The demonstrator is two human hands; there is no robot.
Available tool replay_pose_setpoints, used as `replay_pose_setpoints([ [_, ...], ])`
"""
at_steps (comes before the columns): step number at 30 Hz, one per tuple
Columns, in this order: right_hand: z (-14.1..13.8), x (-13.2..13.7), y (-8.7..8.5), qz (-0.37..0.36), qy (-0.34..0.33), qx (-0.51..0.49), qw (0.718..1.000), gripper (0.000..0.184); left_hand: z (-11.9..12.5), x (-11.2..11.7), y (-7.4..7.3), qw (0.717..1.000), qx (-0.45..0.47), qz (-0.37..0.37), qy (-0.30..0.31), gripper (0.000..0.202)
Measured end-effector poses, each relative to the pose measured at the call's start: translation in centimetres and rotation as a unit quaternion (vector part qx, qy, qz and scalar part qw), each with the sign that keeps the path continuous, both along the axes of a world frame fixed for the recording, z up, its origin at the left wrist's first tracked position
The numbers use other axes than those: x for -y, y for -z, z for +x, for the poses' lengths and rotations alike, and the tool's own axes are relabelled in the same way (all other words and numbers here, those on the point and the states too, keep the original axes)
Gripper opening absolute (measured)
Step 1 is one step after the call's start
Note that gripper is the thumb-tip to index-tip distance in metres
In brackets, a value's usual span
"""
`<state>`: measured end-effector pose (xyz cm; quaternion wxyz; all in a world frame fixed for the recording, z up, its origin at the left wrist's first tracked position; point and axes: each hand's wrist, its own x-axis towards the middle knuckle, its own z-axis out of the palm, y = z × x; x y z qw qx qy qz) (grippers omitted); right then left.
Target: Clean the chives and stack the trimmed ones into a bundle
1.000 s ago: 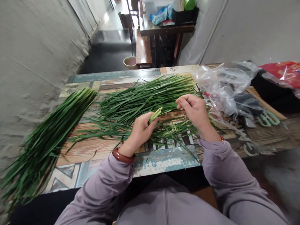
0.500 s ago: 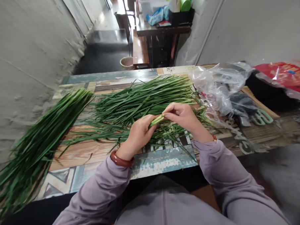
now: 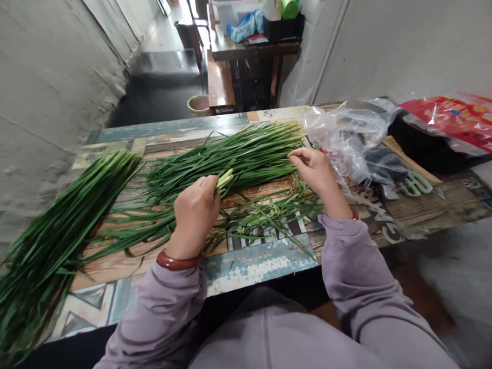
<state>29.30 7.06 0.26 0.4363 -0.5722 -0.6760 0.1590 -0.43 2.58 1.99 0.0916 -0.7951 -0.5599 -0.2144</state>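
My left hand (image 3: 196,212) is closed round a small bunch of garlic chives (image 3: 225,179), whose pale stem ends stick out past the thumb while the green leaves trail left over the table. At the stem end of a large pile of garlic chives (image 3: 231,154), my right hand (image 3: 314,168) has its thumb and forefinger drawn together at the stems. Whether a stem is between those fingertips I cannot make out. Loose trimmings (image 3: 275,210) of leaves and pale skins lie between the hands and the table's near edge.
Another long bundle of chives (image 3: 72,231) lies at the left by the wall. To the right are crumpled clear plastic bags (image 3: 346,137), green-handled scissors (image 3: 417,184) and a red plastic package (image 3: 456,120). A second table (image 3: 255,51) holding containers stands beyond.
My hands have parted. The left has moved left with the small bunch; the right has let go of its stems and moved up to the large pile's stem end. The view has shifted slightly.
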Motion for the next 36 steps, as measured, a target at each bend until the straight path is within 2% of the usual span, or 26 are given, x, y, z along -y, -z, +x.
replay_pose_setpoints([
  [2,0.4,0.3,-0.1,-0.006,-0.010,0.097,0.995,0.014,-0.1,0.1,0.0,1.000,0.001,0.009,0.000,0.014],
  [5,0.8,0.7,-0.1,-0.024,0.008,0.213,0.977,0.017,0.6,0.4,0.4,0.999,-0.009,-0.020,0.050,0.015],
  [8,1.1,0.7,-0.1,-0.027,0.029,0.253,0.967,0.012,1.5,0.9,0.9,0.992,-0.020,-0.061,0.104,0.016],
  [10,1.1,0.5,-0.1,-0.017,0.004,0.226,0.974,0.010,1.8,1.0,1.2,0.990,-0.015,-0.076,0.117,0.018],
  [12,0.5,0.4,-0.2,-0.008,-0.047,0.164,0.985,0.014,1.9,1.1,1.3,0.989,0.006,-0.080,0.121,0.020],
  [15,-1.4,0.8,-0.1,-0.016,-0.121,0.064,0.990,0.017,2.0,1.2,1.3,0.986,0.066,-0.078,0.134,0.021],
  [17,-3.3,1.4,0.2,-0.025,-0.174,0.034,0.984,0.017,2.3,1.3,1.2,0.980,0.109,-0.068,0.149,0.020],
  [20,-6.0,2.3,0.8,-0.017,-0.279,0.035,0.959,0.016,2.7,1.5,1.2,0.971,0.151,-0.028,0.180,0.019],
  [23,-7.4,2.8,1.0,0.006,-0.331,0.052,0.942,0.016,3.0,1.4,1.3,0.964,0.161,0.008,0.212,0.019],
  [27,-7.2,2.9,0.7,0.004,-0.327,0.062,0.943,0.021,3.0,1.3,1.3,0.974,0.115,-0.020,0.195,0.021],
  [31,-7.0,3.1,0.0,-0.003,-0.266,0.012,0.964,0.016,3.0,1.3,1.1,0.987,0.059,-0.057,0.136,0.021],
  [34,-7.2,3.4,-0.5,-0.041,-0.208,-0.053,0.976,0.008,2.9,1.1,1.2,0.985,0.077,-0.087,0.127,0.019],
  [36,-7.2,3.6,-0.6,-0.084,-0.204,-0.105,0.970,0.011,2.9,1.0,1.2,0.975,0.127,-0.116,0.141,0.019],
])
